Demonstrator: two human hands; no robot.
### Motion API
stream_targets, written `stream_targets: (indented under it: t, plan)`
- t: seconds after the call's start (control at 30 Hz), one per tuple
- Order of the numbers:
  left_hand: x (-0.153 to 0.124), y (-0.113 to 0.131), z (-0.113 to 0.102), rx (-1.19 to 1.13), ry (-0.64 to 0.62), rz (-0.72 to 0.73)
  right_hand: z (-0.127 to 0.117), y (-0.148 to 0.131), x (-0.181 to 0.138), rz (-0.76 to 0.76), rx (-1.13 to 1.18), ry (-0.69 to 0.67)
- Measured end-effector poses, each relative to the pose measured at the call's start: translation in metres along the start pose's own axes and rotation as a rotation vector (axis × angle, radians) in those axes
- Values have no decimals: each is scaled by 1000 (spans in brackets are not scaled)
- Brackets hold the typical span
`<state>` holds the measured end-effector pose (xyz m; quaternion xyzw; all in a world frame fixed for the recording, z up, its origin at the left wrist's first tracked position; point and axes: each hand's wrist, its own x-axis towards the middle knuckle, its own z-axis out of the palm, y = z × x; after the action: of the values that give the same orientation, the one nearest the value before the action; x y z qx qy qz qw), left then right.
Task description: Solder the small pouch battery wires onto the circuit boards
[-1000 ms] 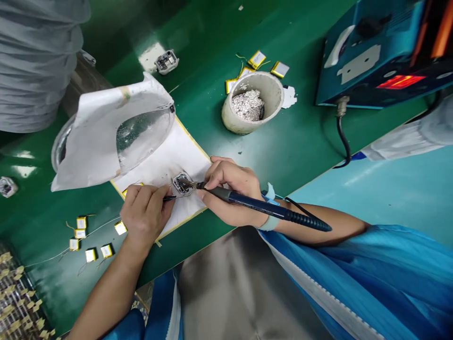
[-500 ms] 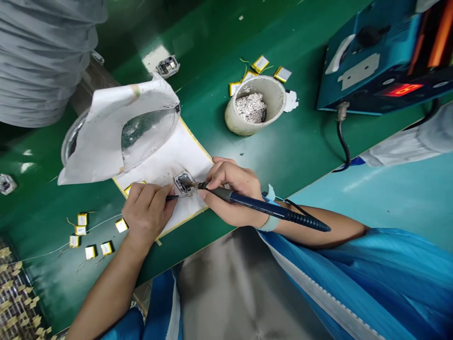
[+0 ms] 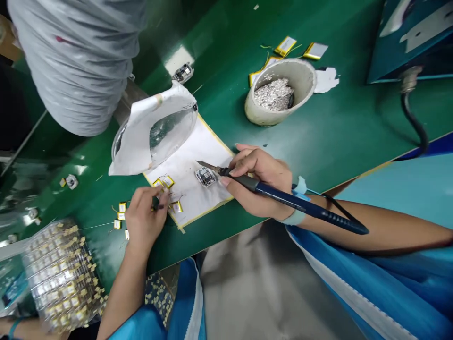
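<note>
My right hand [image 3: 260, 182] is closed round a dark blue soldering iron [image 3: 293, 203]; its tip hangs just above and left of a small circuit board [image 3: 205, 177] lying on a white pad [image 3: 191, 174]. My left hand [image 3: 143, 222] is closed on dark tweezers [image 3: 159, 206] at the pad's left corner, beside small yellow battery cells [image 3: 168, 181] with thin wires. A magnifier lens wrapped in white paper [image 3: 155, 134] leans over the pad's far side.
A white cup of silvery solder scraps [image 3: 300, 75] stands on the green bench, with more yellow cells [image 3: 285, 46] behind it. A blue soldering station [image 3: 410, 33] and its cable [image 3: 414, 118] sit far right. A grey ribbed duct [image 3: 81, 56] hangs at left. A bag of cells [image 3: 60, 274] lies lower left.
My left hand drew back left from the board to the loose cells at the pad's corner. The iron's tip lifted off the board. The view swung left.
</note>
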<state>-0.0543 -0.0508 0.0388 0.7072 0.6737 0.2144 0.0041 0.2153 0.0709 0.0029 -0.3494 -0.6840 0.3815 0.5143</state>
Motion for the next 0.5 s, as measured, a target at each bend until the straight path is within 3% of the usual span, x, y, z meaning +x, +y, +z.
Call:
stream_targets:
  t: [0.1, 0.3, 0.5]
  plan:
    - [11, -12, 1, -36, -63, -122, 1, 2, 0, -14, -18, 10]
    - [32, 0, 9, 85, -210, -212, 1, 4, 3, -37, -15, 19]
    - [37, 2, -10, -62, -290, -269, 1, 3, 5, -66, -13, 48]
